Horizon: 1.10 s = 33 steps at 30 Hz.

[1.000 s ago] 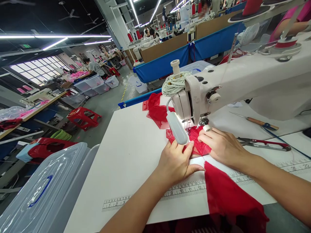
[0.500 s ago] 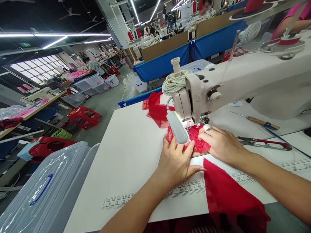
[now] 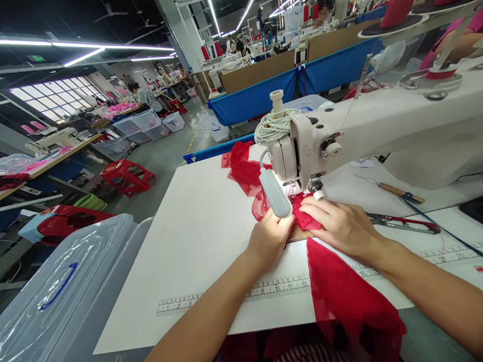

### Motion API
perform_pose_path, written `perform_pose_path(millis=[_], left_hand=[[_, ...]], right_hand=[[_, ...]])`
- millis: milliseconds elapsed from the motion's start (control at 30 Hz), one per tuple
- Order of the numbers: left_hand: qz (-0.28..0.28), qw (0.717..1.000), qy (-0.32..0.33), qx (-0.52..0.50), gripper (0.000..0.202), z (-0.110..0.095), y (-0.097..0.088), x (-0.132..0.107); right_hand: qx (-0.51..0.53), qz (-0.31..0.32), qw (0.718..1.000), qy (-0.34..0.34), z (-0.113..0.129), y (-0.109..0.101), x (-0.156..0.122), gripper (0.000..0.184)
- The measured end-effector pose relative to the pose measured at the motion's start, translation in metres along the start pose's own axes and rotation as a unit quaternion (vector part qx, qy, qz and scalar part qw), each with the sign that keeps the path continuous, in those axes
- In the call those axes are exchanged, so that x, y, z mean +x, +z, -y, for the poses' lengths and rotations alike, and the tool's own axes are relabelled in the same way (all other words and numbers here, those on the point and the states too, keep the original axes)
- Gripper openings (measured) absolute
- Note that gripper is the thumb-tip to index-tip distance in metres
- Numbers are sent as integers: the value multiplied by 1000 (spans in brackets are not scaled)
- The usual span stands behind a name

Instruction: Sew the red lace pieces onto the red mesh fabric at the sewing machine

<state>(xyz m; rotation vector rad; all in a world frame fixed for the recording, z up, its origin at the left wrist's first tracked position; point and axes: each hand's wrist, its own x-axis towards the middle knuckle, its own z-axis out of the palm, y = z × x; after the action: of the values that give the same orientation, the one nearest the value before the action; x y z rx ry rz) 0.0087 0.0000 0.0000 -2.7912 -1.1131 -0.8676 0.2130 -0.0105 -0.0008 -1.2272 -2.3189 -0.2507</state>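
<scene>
A white sewing machine (image 3: 377, 125) stands on a white table (image 3: 204, 226). Red lace fabric (image 3: 305, 218) lies under its needle, and more red cloth (image 3: 339, 286) trails over the front edge. My left hand (image 3: 269, 239) is curled, its fingers pinching the red fabric just below the machine's small lamp (image 3: 275, 193). My right hand (image 3: 341, 226) lies flat on the lace to the right of the needle, fingers together and pressing it down.
Red-handled scissors (image 3: 403, 223) and a wooden-handled tool (image 3: 392, 189) lie on the table at right. A clear plastic lidded box (image 3: 56, 296) sits at lower left. Printed rulers run along the table front. Other workers sit at distant stations; a red stool (image 3: 123, 176) stands in the aisle.
My left hand went from lying flat with spread fingers to a curled pinch closer to the needle. The red fabric has fed a little farther back. The right hand stays pressed on it.
</scene>
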Motion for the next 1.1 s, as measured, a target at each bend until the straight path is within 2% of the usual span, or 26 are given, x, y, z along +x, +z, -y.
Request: perform_pose_path(millis=[100,200,233,300,400,500,600,733,900,1000,1100], left_hand=[[22,989,-42,-139,23,3,-2,6],[69,963,-126,-226,23,7,-7,12],[80,959,-136,-235,24,8,-9,13],[93,964,-114,-223,26,9,-12,16],[86,976,-87,-178,19,7,-9,19],[53,977,-130,-159,8,5,0,18],[34,976,-145,-160,12,7,7,15],[37,983,-94,-154,18,13,5,12],[40,988,-56,-139,17,12,0,12],[46,994,-46,-88,18,10,2,10],[45,999,-4,-15,24,9,4,5]], right_hand=[[53,-23,998,-10,3,4,2,21],[153,-37,986,56,5,10,6,25],[184,-34,979,82,5,11,8,23],[224,-21,967,119,4,13,10,21],[236,-11,964,124,4,12,11,21],[228,-22,969,92,5,10,9,24],[210,-39,975,61,5,8,7,22],[141,-63,988,20,5,7,5,19],[105,-42,994,1,5,6,5,26],[104,-39,994,-2,4,6,4,27],[81,-35,996,-9,1,4,2,22]])
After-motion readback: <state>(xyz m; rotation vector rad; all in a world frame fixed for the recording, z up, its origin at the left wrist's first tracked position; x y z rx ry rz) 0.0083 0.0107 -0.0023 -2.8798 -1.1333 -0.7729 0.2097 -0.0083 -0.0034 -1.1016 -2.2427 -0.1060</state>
